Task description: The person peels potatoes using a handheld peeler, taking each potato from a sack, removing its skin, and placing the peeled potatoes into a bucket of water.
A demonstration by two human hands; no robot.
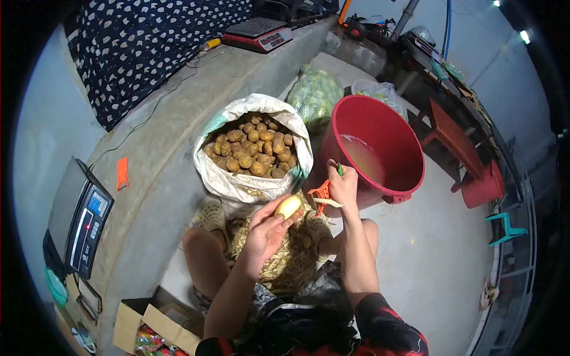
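My left hand (265, 237) holds a pale, peeled potato (288, 207) between thumb and fingers. Closed around an orange peeler (321, 192) is my right hand (344, 188), just right of the potato and apart from it. A strip of peel (328, 203) clings to the peeler, and a small green piece shows above the fist. Beyond my hands stands an open white sack (205, 160) full of unpeeled potatoes (255, 144). Peelings (285, 261) are heaped on the floor between my feet.
A big red tub (409, 160) with cloudy liquid stands right of the sack. Behind it sits a plastic bag of green produce (314, 95). On the concrete ledge lie another orange peeler (122, 173) and scales (258, 34). An open cardboard box (169, 326) is at lower left.
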